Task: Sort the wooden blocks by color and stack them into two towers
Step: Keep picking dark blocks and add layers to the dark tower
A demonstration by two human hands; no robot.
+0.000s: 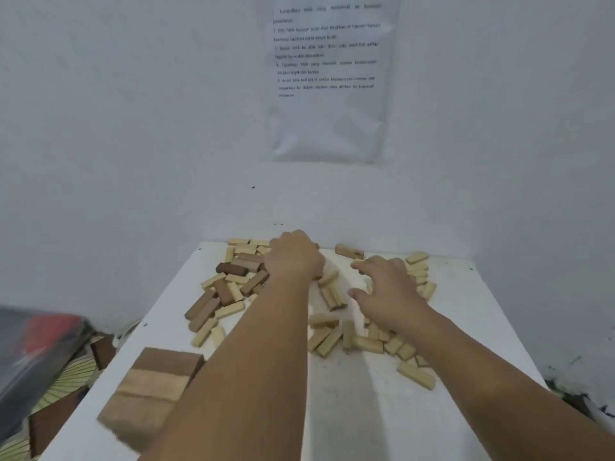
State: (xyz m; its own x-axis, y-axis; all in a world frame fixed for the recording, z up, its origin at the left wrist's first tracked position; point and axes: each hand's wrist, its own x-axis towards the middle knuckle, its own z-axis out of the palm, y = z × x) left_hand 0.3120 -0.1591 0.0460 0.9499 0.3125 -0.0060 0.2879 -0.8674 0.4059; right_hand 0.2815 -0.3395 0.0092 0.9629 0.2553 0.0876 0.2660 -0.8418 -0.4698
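Right hand (389, 291): fingers (362, 267) spread, holding nothing, over light blocks (419, 274) at 2 o'clock. Left hand (294, 257) curled into mixed pile (229, 294) at 11 o'clock; can't tell if it grips one. Dark block (231, 269) just at its 9 o'clock (long axis roughly 9–3), left hand nearer. Started stack (156, 387) at 7 o'clock on desk (332, 410).

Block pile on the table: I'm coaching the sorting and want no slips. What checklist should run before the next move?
1. Colours separated: not ok; dark blocks lie among light blocks in the left heap.
2. Grip of left hand: cannot tell; its fingers curl down into the heap.
3. Free right hand: ok; fingers spread over light blocks, holding nothing.
4. Near-left stack one colour: cannot tell; blurred, bands look mixed.
5. Room for a tower: ok; open table surface shows at the near right.
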